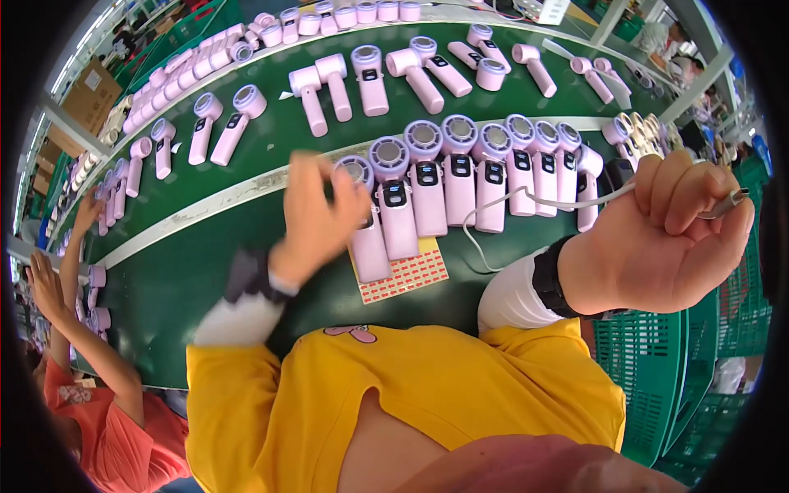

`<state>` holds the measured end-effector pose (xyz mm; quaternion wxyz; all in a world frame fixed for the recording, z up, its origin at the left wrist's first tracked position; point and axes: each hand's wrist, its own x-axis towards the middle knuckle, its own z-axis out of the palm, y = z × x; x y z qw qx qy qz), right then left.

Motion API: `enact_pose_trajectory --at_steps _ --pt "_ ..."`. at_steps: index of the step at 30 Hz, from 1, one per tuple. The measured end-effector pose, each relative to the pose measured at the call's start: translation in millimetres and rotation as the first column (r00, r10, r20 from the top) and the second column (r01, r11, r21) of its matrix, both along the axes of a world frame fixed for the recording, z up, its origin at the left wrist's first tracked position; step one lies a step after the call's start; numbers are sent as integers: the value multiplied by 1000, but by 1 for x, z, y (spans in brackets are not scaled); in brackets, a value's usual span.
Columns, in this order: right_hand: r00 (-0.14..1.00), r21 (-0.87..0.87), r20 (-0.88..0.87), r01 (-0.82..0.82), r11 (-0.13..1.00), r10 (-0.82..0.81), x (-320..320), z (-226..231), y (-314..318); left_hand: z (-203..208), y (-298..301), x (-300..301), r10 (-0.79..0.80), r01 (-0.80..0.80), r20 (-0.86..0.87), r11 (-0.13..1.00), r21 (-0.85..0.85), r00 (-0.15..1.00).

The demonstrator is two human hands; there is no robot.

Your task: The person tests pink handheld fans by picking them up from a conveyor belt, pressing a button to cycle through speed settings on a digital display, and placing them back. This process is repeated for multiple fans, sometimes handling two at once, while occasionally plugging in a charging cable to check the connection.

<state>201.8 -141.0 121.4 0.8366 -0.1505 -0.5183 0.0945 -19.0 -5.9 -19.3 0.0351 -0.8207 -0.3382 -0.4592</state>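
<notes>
A white cable (567, 200) with a metal-tipped plug is pinched in my right hand (649, 234), raised at the right. The cable droops across several pink handheld fans (427, 197) standing in a row, with purple round heads and small black displays. My left hand (316, 218), slightly blurred, is at the leftmost fan (371, 251) of this row, its thumb and fingers apart. It partly covers that fan; whether it touches it I cannot tell. Under the fans' lower ends sits a yellow sheet of red arrow stickers (403, 278).
A pale rail (205, 201) divides the green table (189, 279). Beyond it, more pink fans (370, 82) lie spread and in stacks. Green plastic crates (641, 361) stand at my right. At the left, a co-worker in an orange shirt (123, 427) reaches over the table.
</notes>
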Motion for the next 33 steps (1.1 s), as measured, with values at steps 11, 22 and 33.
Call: enact_pose_trajectory --at_steps 11,22,33 --pt "989 -189 140 67 980 -40 -72 -14 46 -1 -52 -34 34 -187 -246 750 -634 969" --pt "846 -235 530 86 968 54 -103 -54 103 39 -88 -65 -67 239 274 713 -659 959" --pt "748 -688 -299 -599 409 592 -133 -25 58 68 -79 -79 -472 473 -114 881 -23 874"
